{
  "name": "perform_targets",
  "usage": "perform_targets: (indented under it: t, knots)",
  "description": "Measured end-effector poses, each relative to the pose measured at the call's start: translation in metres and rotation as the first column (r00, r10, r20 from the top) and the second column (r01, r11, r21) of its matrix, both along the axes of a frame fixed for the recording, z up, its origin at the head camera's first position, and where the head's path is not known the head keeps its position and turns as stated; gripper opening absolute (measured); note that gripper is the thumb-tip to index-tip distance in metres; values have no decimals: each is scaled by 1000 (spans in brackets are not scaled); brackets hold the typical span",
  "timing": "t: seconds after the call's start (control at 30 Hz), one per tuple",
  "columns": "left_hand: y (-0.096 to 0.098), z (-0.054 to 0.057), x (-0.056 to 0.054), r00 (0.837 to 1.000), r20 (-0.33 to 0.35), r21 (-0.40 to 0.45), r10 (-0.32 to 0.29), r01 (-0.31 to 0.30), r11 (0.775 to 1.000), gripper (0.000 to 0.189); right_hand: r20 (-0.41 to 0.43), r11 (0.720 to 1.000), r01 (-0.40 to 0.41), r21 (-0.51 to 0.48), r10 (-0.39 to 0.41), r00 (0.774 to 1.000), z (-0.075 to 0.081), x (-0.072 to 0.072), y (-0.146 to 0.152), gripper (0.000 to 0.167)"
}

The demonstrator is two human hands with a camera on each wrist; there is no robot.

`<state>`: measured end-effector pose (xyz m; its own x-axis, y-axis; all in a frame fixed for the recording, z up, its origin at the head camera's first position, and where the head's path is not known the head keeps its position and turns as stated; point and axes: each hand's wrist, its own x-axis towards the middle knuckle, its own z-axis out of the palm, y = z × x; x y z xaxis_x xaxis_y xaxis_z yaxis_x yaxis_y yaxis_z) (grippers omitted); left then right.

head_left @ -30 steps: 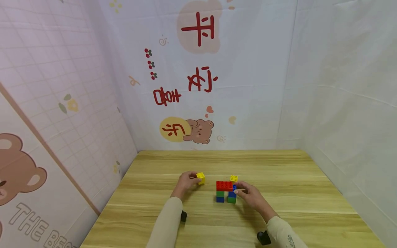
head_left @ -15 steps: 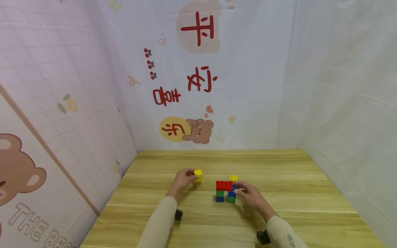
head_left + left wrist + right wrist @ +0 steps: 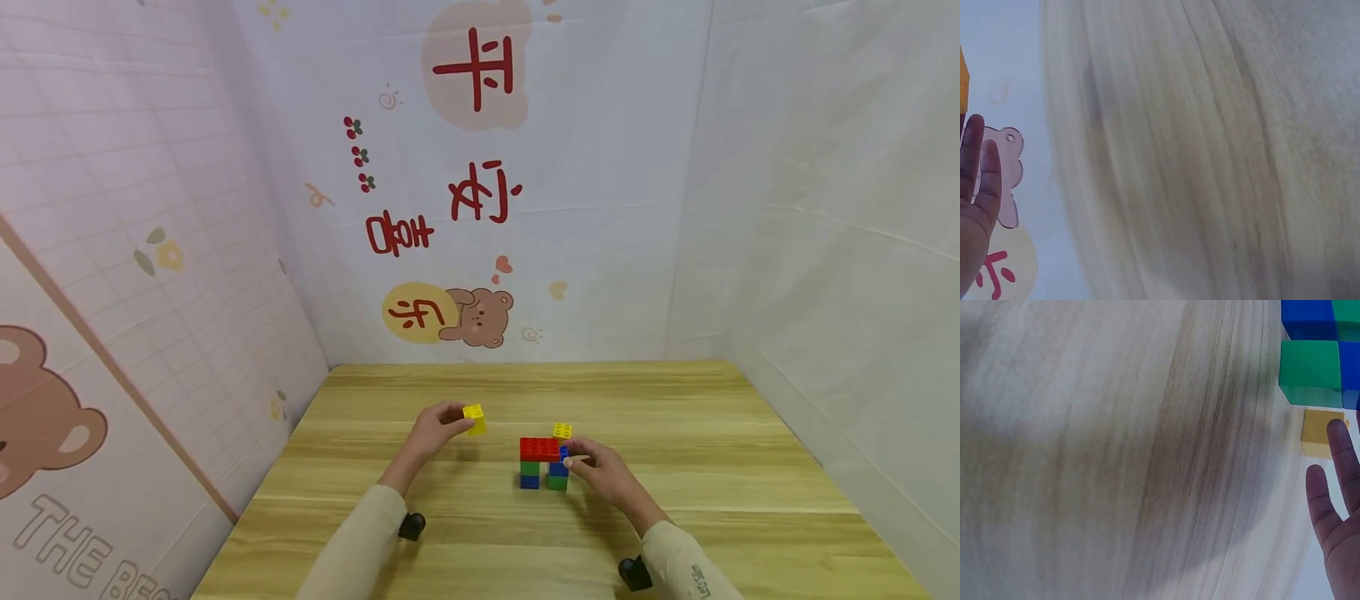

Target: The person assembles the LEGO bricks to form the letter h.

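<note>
Between its thumb and fingers my left hand pinches a yellow toy brick, lifted above the table to the left. Only the edge of that brick shows in the left wrist view. A small gate-like build has a red brick lying across two columns. Its left column is a green brick over a blue one. In the right column a blue brick sits over a green brick. My right hand grips the blue top of that right column, thumb in front.
Another yellow brick stands just behind the right column. The wooden table meets a patterned cloth wall at its back edge. Black wrist cameras hang beneath both sleeves.
My left hand has moved left and away, raising the yellow brick with it. The right hand stays at the build, which stands as before.
</note>
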<state>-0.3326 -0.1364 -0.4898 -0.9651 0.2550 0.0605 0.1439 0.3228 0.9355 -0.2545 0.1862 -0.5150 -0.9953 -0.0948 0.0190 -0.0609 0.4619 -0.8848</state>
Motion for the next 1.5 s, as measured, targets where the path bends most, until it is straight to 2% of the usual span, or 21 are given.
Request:
perform_targets:
  t: [0.23, 0.5, 0.67, 0.73, 0.9, 0.97, 1.17, 1.5]
  knots:
    - [-3, 12, 9, 999, -31, 65, -19, 21, 998, 40, 13, 1000, 10, -11, -10, 1000, 1, 0, -2, 30]
    - [1, 24, 14, 998, -57, 54, -35, 38, 998, 47, 10, 1000, 26, -1, -26, 1000, 1, 0, -3, 29]
    - [8, 32, 17, 995, -77, 75, -58, 63, 995, 42, 13, 1000, 21, -6, -21, 1000, 1, 0, -2, 29]
    - [12, 40, 22, 995, -76, 70, -64, 69, 995, 39, 12, 1000, 17, -4, -17, 1000, 0, 0, -1, 29]
    - [21, 44, 22, 996, -66, 54, -60, 63, 997, 38, 21, 1000, 18, -5, -18, 1000, 0, 0, -1, 30]
    - [22, 40, 20, 995, -72, 64, -62, 67, 996, 40, 24, 1000, 16, -8, -16, 1000, -1, 0, -1, 31]
    - [29, 44, 21, 993, -67, 85, -95, 100, 991, 40, 30, 1000, 13, -13, -13, 999, 0, 1, -1, 32]
    - [48, 48, 19, 988, -75, 75, -133, 139, 988, 37, 20, 1000, 14, -4, -14, 1000, 1, 0, -1, 33]
